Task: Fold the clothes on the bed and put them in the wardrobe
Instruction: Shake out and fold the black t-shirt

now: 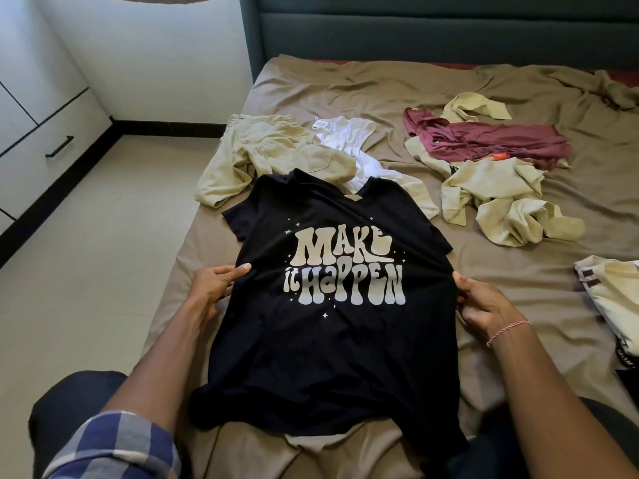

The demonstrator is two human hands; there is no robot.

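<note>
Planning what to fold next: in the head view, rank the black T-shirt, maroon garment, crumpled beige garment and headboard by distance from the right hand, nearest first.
1. Black T-shirt, pinched by the right hand.
2. Crumpled beige garment, ahead on the bed.
3. Maroon garment, farther back, right half.
4. Headboard, at the far end.

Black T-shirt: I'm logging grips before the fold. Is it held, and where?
Yes: the left hand and right hand grip the black T-shirt at its side edges, below the sleeves.
</note>
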